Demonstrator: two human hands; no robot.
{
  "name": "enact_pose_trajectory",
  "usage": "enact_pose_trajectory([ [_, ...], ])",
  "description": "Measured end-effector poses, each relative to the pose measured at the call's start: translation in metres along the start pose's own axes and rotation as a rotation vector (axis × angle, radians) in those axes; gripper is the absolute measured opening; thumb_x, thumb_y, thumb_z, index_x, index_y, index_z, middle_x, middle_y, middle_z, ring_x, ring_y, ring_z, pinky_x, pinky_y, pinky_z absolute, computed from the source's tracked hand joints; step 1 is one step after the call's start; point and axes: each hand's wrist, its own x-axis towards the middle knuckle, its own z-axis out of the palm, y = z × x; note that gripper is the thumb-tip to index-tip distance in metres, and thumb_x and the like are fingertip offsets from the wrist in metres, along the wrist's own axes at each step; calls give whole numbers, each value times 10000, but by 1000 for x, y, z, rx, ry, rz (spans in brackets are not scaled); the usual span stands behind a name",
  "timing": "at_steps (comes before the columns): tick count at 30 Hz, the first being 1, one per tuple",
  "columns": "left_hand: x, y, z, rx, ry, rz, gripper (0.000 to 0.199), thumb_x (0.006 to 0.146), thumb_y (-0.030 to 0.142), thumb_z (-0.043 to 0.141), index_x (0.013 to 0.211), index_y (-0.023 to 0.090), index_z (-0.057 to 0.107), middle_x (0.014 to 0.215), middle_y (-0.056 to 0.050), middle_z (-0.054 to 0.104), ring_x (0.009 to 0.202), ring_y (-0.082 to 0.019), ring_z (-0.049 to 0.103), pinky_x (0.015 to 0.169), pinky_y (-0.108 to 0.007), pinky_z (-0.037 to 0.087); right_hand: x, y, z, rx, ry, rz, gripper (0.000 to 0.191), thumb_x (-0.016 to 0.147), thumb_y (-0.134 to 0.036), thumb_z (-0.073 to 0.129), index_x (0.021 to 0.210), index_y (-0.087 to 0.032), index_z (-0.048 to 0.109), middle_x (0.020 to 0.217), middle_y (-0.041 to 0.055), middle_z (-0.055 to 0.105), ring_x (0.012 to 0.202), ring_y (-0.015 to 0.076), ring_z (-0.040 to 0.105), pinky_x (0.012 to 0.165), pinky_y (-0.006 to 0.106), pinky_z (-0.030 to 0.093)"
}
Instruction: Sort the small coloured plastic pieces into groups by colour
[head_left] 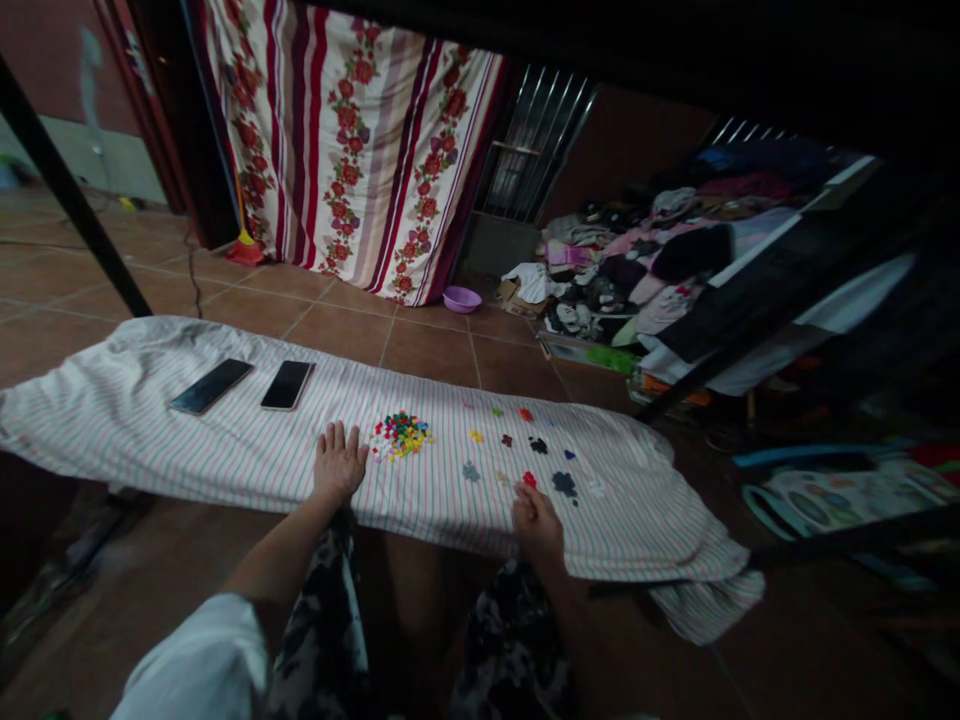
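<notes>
My left hand (pixel 340 460) lies flat on the striped cloth (pixel 247 450), fingers stretched out, just left of a mixed heap of small colourful pieces (pixel 403 435). My right hand (pixel 537 516) is closed at the near edge, fingertips beside a small group of red pieces (pixel 530 479). Whether it pinches a piece is too small to tell. Around it lie sorted groups: grey pieces (pixel 470 470), dark pieces (pixel 564 485), black pieces (pixel 538 444), white pieces (pixel 596 489), yellow pieces (pixel 477 436) and orange pieces (pixel 526 414). The pieces look like beads or tiny bricks.
Two phones lie on the cloth at left, a larger phone (pixel 212 387) and a smaller phone (pixel 288 386). Beyond are a floral curtain (pixel 360 150), a purple basin (pixel 461 299), a broom (pixel 246 248) and a pile of clothes (pixel 637 260). Dark bars (pixel 71 190) flank the cloth.
</notes>
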Motion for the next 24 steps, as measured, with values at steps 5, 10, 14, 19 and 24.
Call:
enact_pose_trajectory([
  [5,0,0,2,-26,43,-2,578,958,343,274,1441,100,479,1527,-229,429,1466,-358,323,1171,-532,244,-1,-42,45,21,-238,-345,361,863,-260,411,997,-226,745,1032,82,735,1021,233,662,954,417,536],
  [10,-1,1,-2,-54,33,-28,558,947,306,276,1408,102,515,1524,-210,442,1463,-336,334,1185,-500,229,16,-78,106,-43,-335,-494,455,863,-145,382,1146,-211,733,1140,90,714,1099,237,611,1026,437,482],
  [14,-1,2,-3,-53,29,-38,548,943,306,291,1405,118,517,1523,-187,452,1466,-324,328,1185,-490,232,26,-102,150,-194,-389,-527,439,933,-208,410,1292,-207,662,1355,117,617,1305,293,476,1104,517,377],
  [19,-1,3,-1,-53,39,-42,545,946,310,281,1392,115,528,1521,-194,452,1468,-329,325,1191,-489,222,8,-115,188,-271,-333,-498,436,991,-367,433,1377,-235,588,1455,126,539,1402,352,385,1103,579,330],
  [24,-1,3,-2,-77,30,-47,549,940,311,290,1393,108,525,1523,-190,450,1474,-328,312,1196,-498,215,-21,-127,185,-259,-331,-608,483,997,-368,444,1469,-271,481,1489,86,516,1452,354,315,1155,594,232],
])
